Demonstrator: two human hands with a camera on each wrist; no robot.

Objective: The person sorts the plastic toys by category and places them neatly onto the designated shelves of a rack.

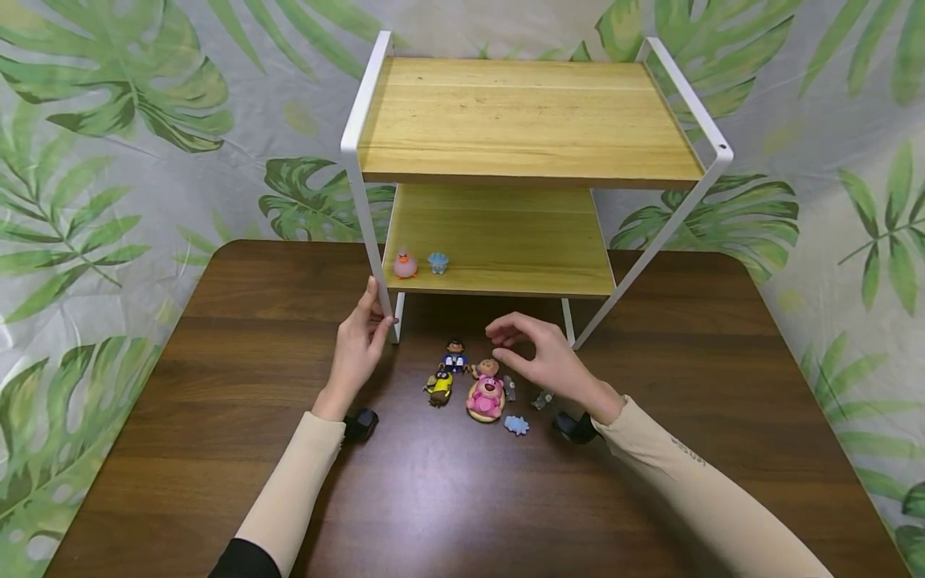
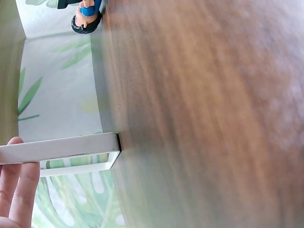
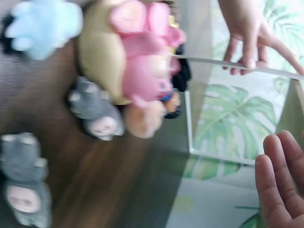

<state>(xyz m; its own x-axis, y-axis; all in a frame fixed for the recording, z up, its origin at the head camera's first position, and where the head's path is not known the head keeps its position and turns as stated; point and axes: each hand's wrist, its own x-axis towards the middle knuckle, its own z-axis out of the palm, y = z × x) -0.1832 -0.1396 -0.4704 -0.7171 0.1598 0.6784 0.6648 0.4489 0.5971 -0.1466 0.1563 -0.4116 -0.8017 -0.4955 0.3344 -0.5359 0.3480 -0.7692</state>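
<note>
"What were the hands doing?"

"The left hand [image 1: 357, 337] gripped the shelf's left front leg [image 2: 66, 147]. The right hand [image 1: 545, 357] hung over the table [image 1: 433, 514], thumb and fingers apart, at two o'clock from the pink bear [image 1: 486, 401]."

"What was around the bear?"

"A brown-headed figure [image 1: 487, 368] just beside it at twelve, two grey toys [image 1: 542, 399] near three, a blue toy [image 1: 516, 425] at four, a yellow-topped figure [image 1: 438, 388] at nine, a black-haired doll [image 1: 454, 357] toward eleven."

"Anything in the way?"

"The shelf [image 1: 506, 120] stood at twelve; its leg came between the left hand and a pink duck [image 1: 405, 266]."

"Which way did things point?"

"The leg slanted from eleven to five. The bear lay face up, lengthwise from twelve to six, head toward twelve."

"Any writing?"

"Dark lettering on the right sleeve [image 1: 672, 457], too small to read."
</note>
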